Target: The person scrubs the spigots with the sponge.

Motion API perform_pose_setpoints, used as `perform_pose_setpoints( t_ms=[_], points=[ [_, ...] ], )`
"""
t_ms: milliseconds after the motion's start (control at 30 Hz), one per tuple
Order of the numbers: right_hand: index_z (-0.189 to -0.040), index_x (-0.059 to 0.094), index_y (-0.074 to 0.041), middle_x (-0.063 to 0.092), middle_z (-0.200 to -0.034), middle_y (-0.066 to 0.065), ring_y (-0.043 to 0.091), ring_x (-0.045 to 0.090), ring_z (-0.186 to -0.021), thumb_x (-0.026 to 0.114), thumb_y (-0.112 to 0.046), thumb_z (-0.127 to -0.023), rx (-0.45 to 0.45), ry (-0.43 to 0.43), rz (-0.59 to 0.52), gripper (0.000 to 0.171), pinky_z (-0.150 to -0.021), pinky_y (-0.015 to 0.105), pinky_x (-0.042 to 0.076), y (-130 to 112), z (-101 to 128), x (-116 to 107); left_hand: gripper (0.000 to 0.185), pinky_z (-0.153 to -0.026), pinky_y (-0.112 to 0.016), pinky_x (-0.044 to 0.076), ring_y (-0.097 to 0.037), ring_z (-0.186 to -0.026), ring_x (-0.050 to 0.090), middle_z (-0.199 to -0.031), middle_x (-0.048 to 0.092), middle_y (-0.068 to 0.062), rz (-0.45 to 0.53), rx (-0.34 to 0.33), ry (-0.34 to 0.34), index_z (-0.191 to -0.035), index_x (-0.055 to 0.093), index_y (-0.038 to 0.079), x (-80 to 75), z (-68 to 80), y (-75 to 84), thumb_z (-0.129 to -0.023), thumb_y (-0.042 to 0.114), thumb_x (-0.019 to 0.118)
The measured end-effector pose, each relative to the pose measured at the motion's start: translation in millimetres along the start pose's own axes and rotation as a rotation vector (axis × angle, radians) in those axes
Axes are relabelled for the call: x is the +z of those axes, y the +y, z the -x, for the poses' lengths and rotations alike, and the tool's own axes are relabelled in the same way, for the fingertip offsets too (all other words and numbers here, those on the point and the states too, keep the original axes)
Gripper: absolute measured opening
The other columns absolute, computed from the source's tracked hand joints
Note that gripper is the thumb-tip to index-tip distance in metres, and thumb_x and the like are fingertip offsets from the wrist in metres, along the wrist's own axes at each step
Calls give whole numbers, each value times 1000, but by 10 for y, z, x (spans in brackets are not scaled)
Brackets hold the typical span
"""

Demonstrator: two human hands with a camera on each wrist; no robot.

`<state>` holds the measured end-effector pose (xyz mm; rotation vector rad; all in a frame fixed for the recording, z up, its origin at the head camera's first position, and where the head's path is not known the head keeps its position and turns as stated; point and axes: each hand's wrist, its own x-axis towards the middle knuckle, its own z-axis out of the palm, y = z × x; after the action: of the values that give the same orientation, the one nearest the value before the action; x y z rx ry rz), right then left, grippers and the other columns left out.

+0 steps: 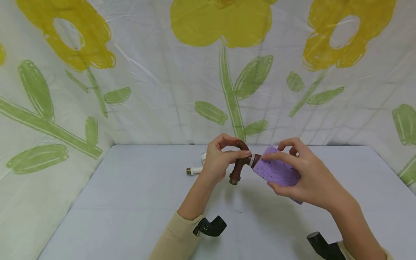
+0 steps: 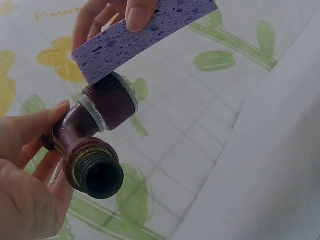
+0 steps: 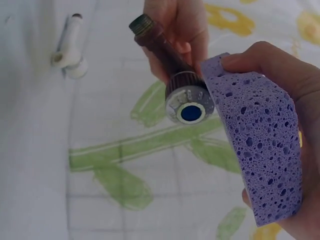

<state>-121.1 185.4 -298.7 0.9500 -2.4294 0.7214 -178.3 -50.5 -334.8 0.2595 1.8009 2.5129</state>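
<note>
Item one, far left on the pale table [image 1: 130, 202]: a white tap [image 1: 196, 168] with a brass threaded end, lying flat behind your left wrist, touched by neither hand.

Item two: your left hand [image 1: 217, 159], raised above the table. Its fingers and thumb curl round the bend of a brown faucet [image 1: 241, 162], thumb laid along the top. The left wrist view shows the grip on the body just behind the brass-ringed threaded mouth [image 2: 97, 175].

Item three: the brown faucet itself, an elbow-shaped piece. One leg drops down toward the table and ends in the threaded mouth; the other runs level toward your right, ending in a ribbed knob [image 3: 189, 97] with a blue centre. That level leg is the long axis that counts here: it points straight at the sponge.

Item four: a purple sponge [image 1: 276, 171], a porous rectangular block. Its near end touches the ribbed knob; in the right wrist view the broad face sits just beside the knob's rim.

Item five: your right hand [image 1: 305, 180], fingers closed on the sponge, forefinger on top, thumb below. It is the hand nearer the knob end.

Backdrop: a white sheet [image 1: 162, 90] printed with yellow flowers and green leaves.
</note>
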Motion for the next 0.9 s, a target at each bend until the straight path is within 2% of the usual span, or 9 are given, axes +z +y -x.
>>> perform_pose_setpoints(
  t_ms=[167, 367, 433, 533, 667, 767, 900],
  points=[
    [-124, 75, -26, 51, -124, 10, 18, 44, -98, 98, -10, -63, -19, 38, 13, 66, -58, 26, 52, 9, -16, 21, 34, -63, -27, 60, -14, -68, 71, -93, 66, 0, 0, -10, 6, -88, 68, 14, 0, 7, 0, -80, -16, 80],
    [-124, 74, -32, 51, -125, 1, 13, 44, -97, 98, -12, -64, -25, -32, -9, 68, -60, 24, 53, 9, 6, -1, 33, -65, -28, 62, -14, -70, 70, -93, 65, 0, -3, -17, 25, -90, 69, 14, 8, 1, -7, -80, -15, 81],
    [-124, 74, -31, 51, -125, 3, 13, 44, -97, 98, -11, -64, -23, -28, -13, 69, -60, 24, 53, 11, 4, 1, 32, -66, -28, 62, -14, -71, 70, -93, 65, -1, -2, -27, 34, -92, 69, 12, 14, -1, -6, -80, -15, 81],
    [-124, 75, -26, 52, -125, 8, 15, 43, -97, 99, -9, -62, -19, 22, 1, 69, -59, 26, 53, 24, -10, 27, 29, -69, -30, 63, -15, -72, 71, -96, 66, -4, -11, -59, 50, -102, 71, 6, 24, -2, 4, -81, -12, 81],
    [-124, 76, -23, 51, -125, 12, 16, 44, -97, 99, -7, -61, -12, 68, 4, 69, -61, 29, 53, 52, -25, 55, 40, -77, -33, 65, -16, -77, 73, -103, 70, -9, -22, -116, 58, -124, 72, -2, 35, -5, 16, -86, -8, 80],
    [-126, 75, -23, 51, -126, 8, 16, 47, -99, 98, -5, -63, 12, 48, -52, 69, -63, 28, 56, 85, -17, 41, 43, -83, -35, 65, -16, -80, 74, -103, 72, -10, -8, -143, 50, -130, 69, -6, 37, -9, 7, -88, -8, 78],
    [-131, 71, -23, 55, -126, 0, 13, 54, -102, 99, -4, -66, 58, -4, -130, 72, -70, 24, 57, 147, -1, -8, 40, -83, -33, 64, -15, -81, 73, -94, 75, -6, 32, -145, 48, -128, 68, -7, 31, -22, -20, -89, -10, 76]
  ],
)
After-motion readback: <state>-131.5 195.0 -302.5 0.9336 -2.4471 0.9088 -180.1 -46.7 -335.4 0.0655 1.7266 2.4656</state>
